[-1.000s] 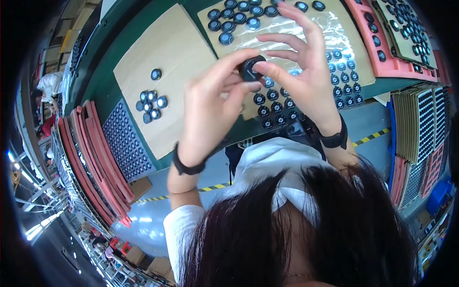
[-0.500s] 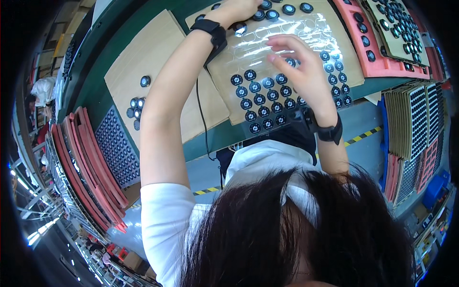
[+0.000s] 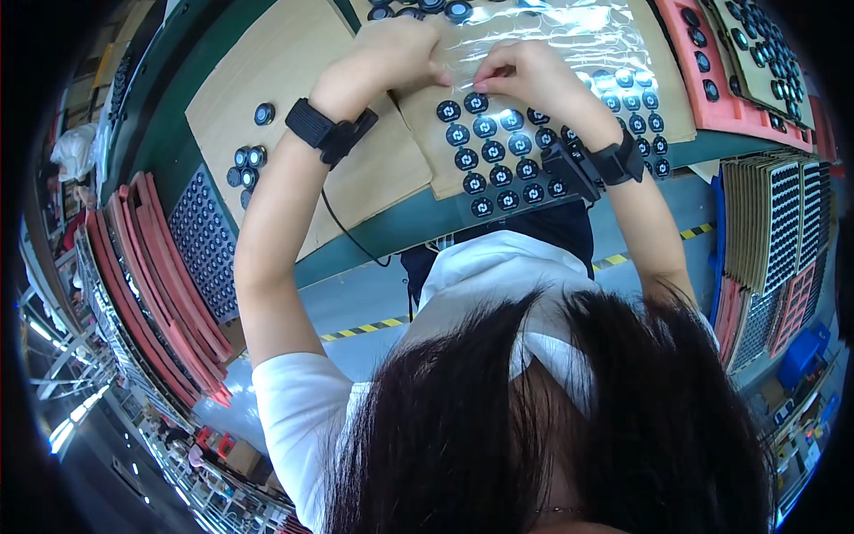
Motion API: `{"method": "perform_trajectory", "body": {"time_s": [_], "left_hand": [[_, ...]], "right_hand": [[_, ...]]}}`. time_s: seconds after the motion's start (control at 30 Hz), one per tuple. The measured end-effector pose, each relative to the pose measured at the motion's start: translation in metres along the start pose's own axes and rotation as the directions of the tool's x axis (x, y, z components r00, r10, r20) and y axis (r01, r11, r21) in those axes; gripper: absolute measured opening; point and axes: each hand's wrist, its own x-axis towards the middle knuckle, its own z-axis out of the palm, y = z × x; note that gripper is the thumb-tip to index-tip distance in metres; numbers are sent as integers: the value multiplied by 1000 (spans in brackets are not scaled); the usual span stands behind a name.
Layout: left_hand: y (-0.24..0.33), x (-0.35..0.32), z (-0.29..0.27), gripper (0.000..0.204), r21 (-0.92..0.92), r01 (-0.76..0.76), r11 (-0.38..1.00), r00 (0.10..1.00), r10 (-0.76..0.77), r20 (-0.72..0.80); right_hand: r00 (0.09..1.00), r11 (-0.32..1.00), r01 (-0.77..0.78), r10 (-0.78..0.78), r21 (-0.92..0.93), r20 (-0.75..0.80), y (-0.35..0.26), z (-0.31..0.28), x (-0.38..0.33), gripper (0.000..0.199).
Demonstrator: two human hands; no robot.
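Because the black discs (image 3: 476,102) lie in rows on the clear sheet (image 3: 574,40), each seems separately reachable; the right hand's (image 3: 527,76) grip is pinched together at the top-left disc's 12 o'clock, the left hand's (image 3: 400,53), at 10, unreadable.

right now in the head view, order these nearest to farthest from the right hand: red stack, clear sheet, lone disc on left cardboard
1. Clear sheet, beneath the right hand
2. Lone disc, leftward, on the left cardboard
3. Red stack, farthest left, past the cardboard
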Motion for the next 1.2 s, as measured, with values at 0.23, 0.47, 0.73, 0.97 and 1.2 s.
{"method": "perform_trajectory", "body": {"time_s": [0.23, 0.47, 0.73, 0.97, 1.2], "left_hand": [[1, -8, 18, 35, 35, -12, 999, 998, 14, -63], [-14, -10, 36, 36, 46, -42, 998, 988, 48, -144], [-22, -17, 23, 26, -441, -145, 885, 988, 105, -114], [-22, -21, 21, 27, -463, -130, 877, 991, 102, -85], [-24, -15, 31, 17, -385, -154, 910, 986, 118, -117]], "right_hand": [[979, 981, -60, 21, 185, 205, 2, -15, 5, 13], [971, 817, -16, -125, 577, 204, -24, -12, -2, 39], [993, 858, -46, -14, 511, 113, -21, 1, -14, 31], [992, 824, -101, 40, 558, 120, -19, 11, -9, 8], [970, 846, -196, 92, 496, 227, -22, 14, -3, 12]]}}
